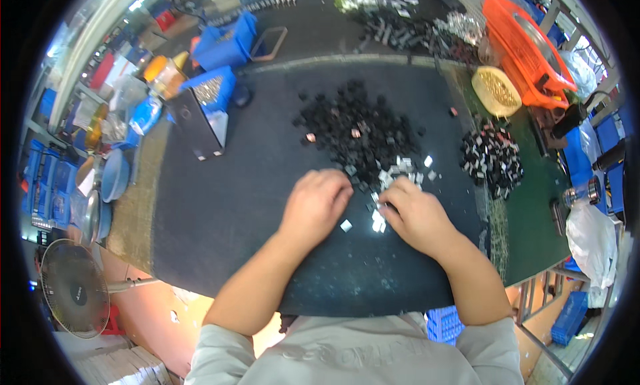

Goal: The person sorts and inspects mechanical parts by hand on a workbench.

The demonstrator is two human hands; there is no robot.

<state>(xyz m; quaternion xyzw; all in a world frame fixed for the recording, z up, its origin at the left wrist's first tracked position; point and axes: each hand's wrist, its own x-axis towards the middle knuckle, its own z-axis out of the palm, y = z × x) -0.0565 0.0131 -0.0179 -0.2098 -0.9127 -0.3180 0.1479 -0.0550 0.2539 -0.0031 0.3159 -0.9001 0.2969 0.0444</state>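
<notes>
My left hand (316, 202) is at the near edge of a heap of small black pieces (363, 128). Its fingers are curled together, and whatever lies between them is hidden. Across a narrow gap, my right hand (415, 212) bends over small shiny silver-white pieces (404, 172), thumb and fingers drawn together; I cannot make out what they grip. A few more silver-white bits (379, 222) lie between the hands, and one loose bit (345, 226) is just right of my left wrist. Everything rests on a dark mat (227, 212).
On the right are a second pile of black and silver pieces (493, 158), a yellow tub (497, 92) of gold-coloured bits and orange baskets (527, 52). A smartphone-like dark slab (197, 124) leans by a blue bin (217, 88) at left. A fan (75, 288) stands lower left.
</notes>
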